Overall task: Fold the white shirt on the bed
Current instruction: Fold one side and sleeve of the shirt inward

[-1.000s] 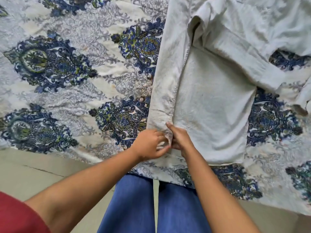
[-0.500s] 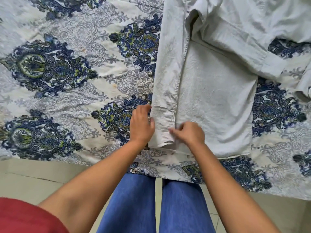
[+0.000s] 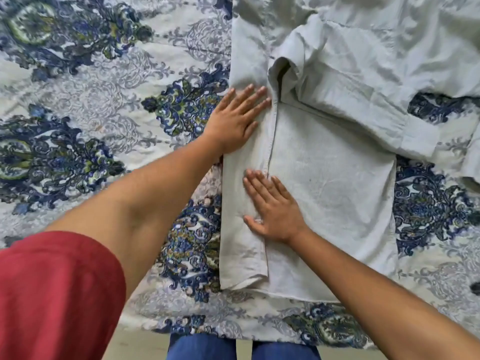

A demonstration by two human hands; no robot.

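Observation:
The white shirt (image 3: pixel 330 183) lies flat on the bed, its hem toward me. Its left side is folded inward as a long narrow strip (image 3: pixel 241 245). One sleeve (image 3: pixel 363 100) lies diagonally across the body toward the right. My left hand (image 3: pixel 235 118) rests flat, fingers spread, on the upper part of the folded strip. My right hand (image 3: pixel 272 206) presses flat on the strip lower down, over the fold's seam. Neither hand grips the cloth.
The bed carries a sheet (image 3: pixel 91 120) printed with blue, green and grey ornaments. Its near edge (image 3: pixel 207 331) runs along the bottom, with pale floor and my blue trouser legs (image 3: pixel 202 346) below. A second cuff (image 3: pixel 470 162) lies at the right edge.
Both hands left the shirt's hem corner, opened flat and slid up along the folded strip, the left hand farther up. The view has moved closer to the bed.

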